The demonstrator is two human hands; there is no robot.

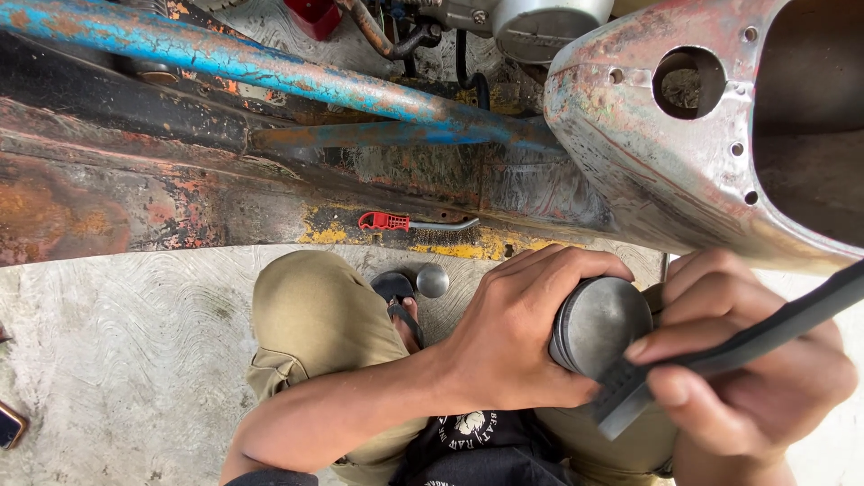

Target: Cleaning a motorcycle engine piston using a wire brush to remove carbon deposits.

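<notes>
The person squatted on a concrete floor beside a rusty scooter frame. The left hand was wrapped around a round grey metal piston, fingers curled over its top edge and thumb under it, a firm closed grip. The piston sat low in the view, right of centre, between the two hands and above the person's lap, its flat crown facing the camera. The right hand was closed on a dark flat file. Thumb and forefinger pinched it near its lower end, and the rest of the tool ran up and right past the edge of the view. The file's ribbed tip lay against the lower right rim of the piston, touching it.

A blue, badly rusted tube crossed the upper left at a slant. Below it ran the frame's dark corroded floor panel with orange rust and yellow paint patches. A wire brush with a red handle lay on that panel's lower edge, well apart from the hands. A small round grey metal cap rested on the floor just beside the person's sandalled foot. Khaki trousers covered the bent left knee. A phone corner showed at the far left edge of the floor. Engine parts showed at top centre, partly cut off.
</notes>
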